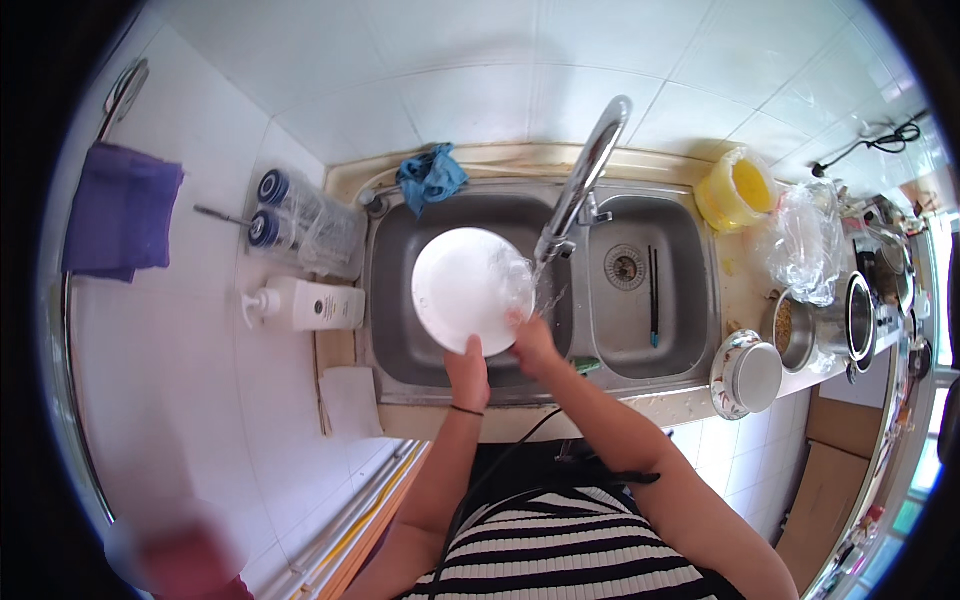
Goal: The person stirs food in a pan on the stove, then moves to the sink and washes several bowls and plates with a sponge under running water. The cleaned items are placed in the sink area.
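A round white plate (pixel 457 289) is tilted over the left basin (pixel 394 330) of a stainless steel double sink. My left hand (pixel 469 375) grips its lower rim, thumb on the upper face and the other fingers hidden underneath. At the plate's lower right edge is my right hand (pixel 534 349), its blurred fingers touching the wet face. Whether those fingers also clasp the rim is unclear. Water runs from the chrome faucet (pixel 585 172) onto the right side of the plate and splashes off it.
Black chopsticks (pixel 653 296) with blue ends lie in the right basin (pixel 611 345). A blue cloth (pixel 433 178) hangs over the back rim. At left stands a white pump bottle (pixel 307 304). Stacked bowls (pixel 754 375), a steel bowl (pixel 799 337) and a yellow bag-lined container (pixel 724 195) line the right counter.
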Action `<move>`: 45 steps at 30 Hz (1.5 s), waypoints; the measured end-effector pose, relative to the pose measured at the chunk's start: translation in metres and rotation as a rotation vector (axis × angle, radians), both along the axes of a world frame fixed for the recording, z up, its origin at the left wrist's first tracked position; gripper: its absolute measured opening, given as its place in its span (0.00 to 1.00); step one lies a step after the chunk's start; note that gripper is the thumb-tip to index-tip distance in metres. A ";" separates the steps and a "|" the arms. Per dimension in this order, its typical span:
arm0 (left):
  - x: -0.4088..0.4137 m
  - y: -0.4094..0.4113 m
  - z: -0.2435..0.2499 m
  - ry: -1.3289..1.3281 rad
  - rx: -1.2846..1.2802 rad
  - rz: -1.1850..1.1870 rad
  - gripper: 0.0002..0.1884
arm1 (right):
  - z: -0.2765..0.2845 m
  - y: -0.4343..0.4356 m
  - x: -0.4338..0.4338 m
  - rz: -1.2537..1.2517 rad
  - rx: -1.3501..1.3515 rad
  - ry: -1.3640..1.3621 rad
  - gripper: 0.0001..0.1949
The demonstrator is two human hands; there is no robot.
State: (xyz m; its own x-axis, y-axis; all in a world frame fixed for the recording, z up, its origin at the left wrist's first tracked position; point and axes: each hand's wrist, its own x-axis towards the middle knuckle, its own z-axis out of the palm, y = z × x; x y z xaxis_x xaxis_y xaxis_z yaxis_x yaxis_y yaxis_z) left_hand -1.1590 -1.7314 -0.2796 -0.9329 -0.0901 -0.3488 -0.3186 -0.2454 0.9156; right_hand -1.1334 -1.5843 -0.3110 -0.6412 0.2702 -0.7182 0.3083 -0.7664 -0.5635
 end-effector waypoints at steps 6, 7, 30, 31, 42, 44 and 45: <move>-0.017 -0.036 -0.004 -0.472 0.136 -0.539 0.22 | -0.002 0.058 0.001 0.404 0.838 -0.133 0.21; -0.022 -0.040 -0.002 -0.601 0.227 -0.518 0.22 | -0.001 0.068 -0.002 0.395 0.809 -0.154 0.22; -0.039 -0.042 -0.003 -0.437 0.169 -0.590 0.22 | 0.080 0.163 0.024 0.144 0.787 0.013 0.25; -0.035 -0.041 -0.003 -0.394 0.101 -0.604 0.22 | 0.078 0.161 0.034 0.224 0.920 -0.045 0.23; -0.026 -0.084 0.027 0.836 -1.175 -0.834 0.22 | 0.137 0.178 0.228 0.350 1.497 -0.132 0.14; -0.021 -0.090 0.044 1.061 -1.130 -0.844 0.23 | 0.153 0.185 0.262 0.261 1.458 -0.164 0.14; -0.016 -0.086 0.051 1.064 -1.114 -0.851 0.23 | 0.159 0.190 0.276 0.250 1.422 -0.204 0.14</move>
State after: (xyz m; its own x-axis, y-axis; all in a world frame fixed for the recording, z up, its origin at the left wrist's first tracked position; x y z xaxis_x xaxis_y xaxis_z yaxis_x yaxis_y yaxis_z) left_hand -1.1753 -1.8179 -0.2284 -0.6042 0.7494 0.2707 0.7799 0.4868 0.3934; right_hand -0.8571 -1.3942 -0.1517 -0.6988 0.7148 -0.0272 0.5127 0.4739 -0.7159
